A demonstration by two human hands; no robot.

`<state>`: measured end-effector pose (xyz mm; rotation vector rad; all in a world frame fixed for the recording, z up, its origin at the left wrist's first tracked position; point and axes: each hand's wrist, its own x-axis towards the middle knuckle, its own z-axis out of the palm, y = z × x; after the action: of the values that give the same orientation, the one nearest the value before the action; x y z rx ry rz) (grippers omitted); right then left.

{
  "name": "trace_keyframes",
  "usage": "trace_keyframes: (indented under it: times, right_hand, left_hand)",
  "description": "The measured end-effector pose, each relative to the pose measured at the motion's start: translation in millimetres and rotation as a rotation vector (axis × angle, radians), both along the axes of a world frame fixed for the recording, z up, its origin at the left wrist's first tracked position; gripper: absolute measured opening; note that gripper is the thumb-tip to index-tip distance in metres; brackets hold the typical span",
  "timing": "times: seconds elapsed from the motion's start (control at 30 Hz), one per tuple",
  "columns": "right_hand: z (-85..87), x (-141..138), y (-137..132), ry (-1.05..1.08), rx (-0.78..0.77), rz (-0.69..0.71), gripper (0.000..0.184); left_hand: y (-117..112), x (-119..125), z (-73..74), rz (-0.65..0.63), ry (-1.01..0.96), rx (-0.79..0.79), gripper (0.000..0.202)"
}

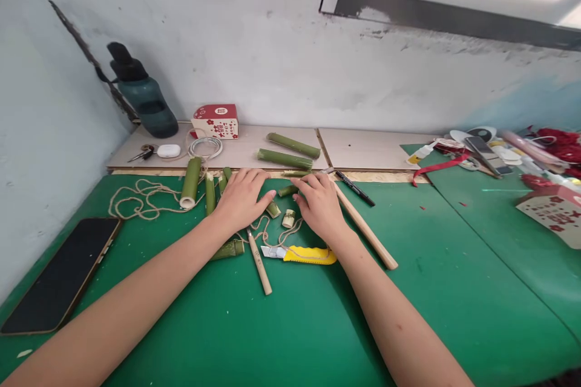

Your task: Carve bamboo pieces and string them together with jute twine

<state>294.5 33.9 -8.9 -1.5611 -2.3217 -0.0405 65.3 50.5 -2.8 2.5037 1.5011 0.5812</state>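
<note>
My left hand (244, 195) lies palm down over several short green bamboo pieces, its fingers stretched out and thumb apart. My right hand (320, 202) is also open, fingers forward, beside a thin bamboo piece (287, 191) and a wooden handle (367, 227). Between the hands sits a small cut bamboo piece (288, 218) with twine (265, 231) around it. Nearer to me lie a yellow utility knife (311, 255) with its blade out and a wooden-handled carving tool (260, 266). A thicker bamboo tube (191, 182) stands left of my left hand. What lies under my palms is hidden.
Two bamboo lengths (293, 145) rest on the back ledge, near a red-and-white box (215, 122), a coiled cable (205, 147) and a dark bottle (147, 100). A phone (61, 275) lies at left. A black marker (355, 188) and red ribbon (440, 166) are rightward.
</note>
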Motion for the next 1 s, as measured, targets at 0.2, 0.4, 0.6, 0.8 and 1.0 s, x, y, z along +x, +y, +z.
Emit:
trace_keyframes:
  times: [0.2, 0.4, 0.6, 0.8, 1.0]
  right_hand:
    - [4.2, -1, 1, -0.007, -0.015, 0.032, 0.016]
    - [8.6, -8, -8, -0.006, -0.041, 0.096, 0.029]
    - [17.2, -3, -27, 0.593, 0.088, 0.078, 0.019]
    - [25.8, -18, -47, 0.966, 0.044, 0.093, 0.017]
    - [30.2, -24, -58, 0.831, 0.117, 0.110, 0.014]
  left_hand:
    - [1, -2, -0.7, 0.033, -0.047, 0.011, 0.038]
    - [3, -3, -4.8, 0.069, -0.065, -0.014, 0.037]
    - [1, -7, -2.3, 0.096, -0.038, -0.016, 0.039]
    - [5, -8, -7.1, 0.086, -0.030, -0.033, 0.030]
    - [5, -9, -8.2, 0.061, 0.000, -0.002, 0.029]
